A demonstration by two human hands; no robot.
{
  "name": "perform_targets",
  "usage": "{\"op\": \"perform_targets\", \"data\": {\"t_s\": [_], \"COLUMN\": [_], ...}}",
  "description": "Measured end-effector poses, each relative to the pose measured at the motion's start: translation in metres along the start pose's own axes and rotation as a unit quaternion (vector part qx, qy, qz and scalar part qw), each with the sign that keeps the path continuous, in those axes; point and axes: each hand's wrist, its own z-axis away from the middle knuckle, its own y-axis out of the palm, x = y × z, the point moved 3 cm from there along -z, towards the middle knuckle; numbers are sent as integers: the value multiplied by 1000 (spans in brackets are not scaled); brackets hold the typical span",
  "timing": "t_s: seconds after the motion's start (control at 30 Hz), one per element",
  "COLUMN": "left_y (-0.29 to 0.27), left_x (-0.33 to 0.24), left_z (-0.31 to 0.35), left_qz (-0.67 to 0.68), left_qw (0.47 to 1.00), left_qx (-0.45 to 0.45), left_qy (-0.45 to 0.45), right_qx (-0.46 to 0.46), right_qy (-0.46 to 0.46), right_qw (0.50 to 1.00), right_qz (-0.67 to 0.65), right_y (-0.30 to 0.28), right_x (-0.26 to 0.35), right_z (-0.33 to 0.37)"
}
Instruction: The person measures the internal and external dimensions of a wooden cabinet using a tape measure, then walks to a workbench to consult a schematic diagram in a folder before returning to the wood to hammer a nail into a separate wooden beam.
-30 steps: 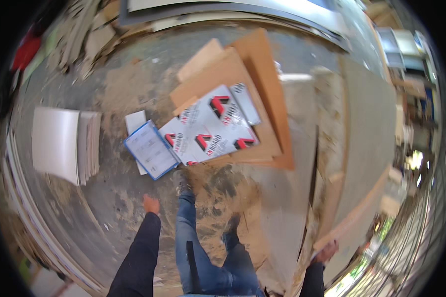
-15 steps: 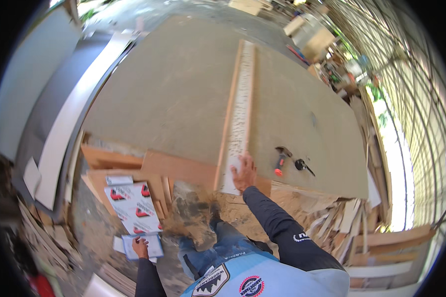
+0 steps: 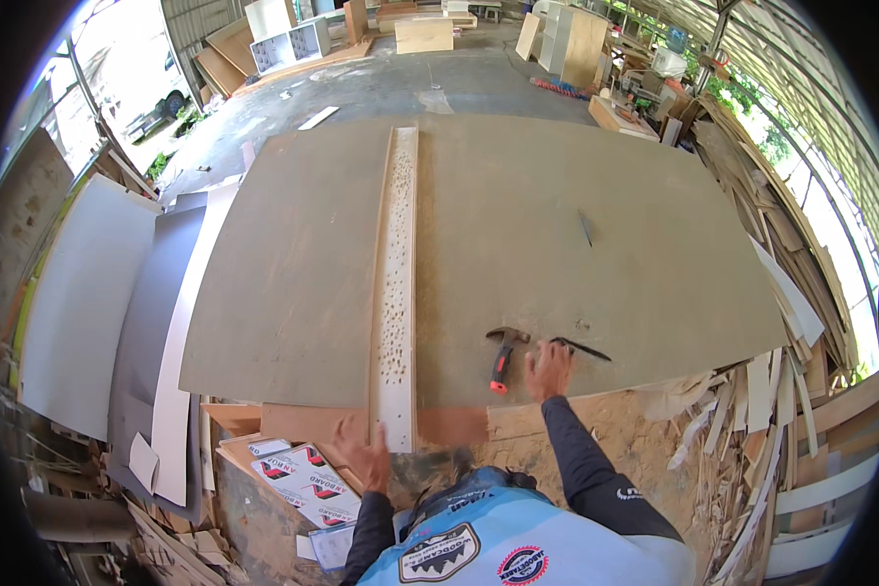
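Note:
A long narrow white board (image 3: 395, 293) with wooden edges and many brownish specks lies lengthwise on a large worktop (image 3: 303, 254). At its near end is my left hand (image 3: 365, 453), fingers apart and slightly blurred, with the thumb side against the board's left edge. My right hand (image 3: 550, 371) is over the worktop's near part, fingers apart, its fingertips at a black object with a long thin dark strip (image 3: 584, 349). The hand covers the object's rounded part. Just left of that hand rests a claw hammer (image 3: 503, 359) with a red and black handle.
A thin dark tool (image 3: 585, 228) lies farther off on the worktop. Large sheets (image 3: 98, 313) lean at the left. Wood offcuts (image 3: 752, 410) crowd the right side, and a printed white panel (image 3: 308, 483) sits low by my left arm. Cabinets (image 3: 566, 44) stand at the back.
My right hand has left the board's near end and moved right to the black object. My left hand has come up from the lower left to the board. The view has tilted up and turned.

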Motion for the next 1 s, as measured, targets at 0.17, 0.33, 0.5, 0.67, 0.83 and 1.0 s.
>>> {"op": "perform_targets", "data": {"t_s": [0.17,0.33,0.5,0.67,0.83,1.0], "left_y": [69,71,63,65,79,76], "left_x": [-60,-48,-58,-51,-43,-34], "left_z": [-8,-17,-25,-27,-24,-21], "left_qz": [-127,-163,-179,-188,-174,-118], "left_qw": [982,973,960,959,959,967], "left_qx": [130,163,212,213,223,218], "left_qy": [-52,-20,-30,-26,-29,-54], "right_qx": [25,90,278,251,282,253], "right_qy": [25,127,139,98,76,51], "right_qw": [998,984,941,957,928,929], "right_qz": [-52,-86,-131,-107,-230,-267], "right_y": [26,49,52,15,57,26], "right_x": [46,43,-6,23,23,40], "right_z": [30,16,38,129,148,139]}}
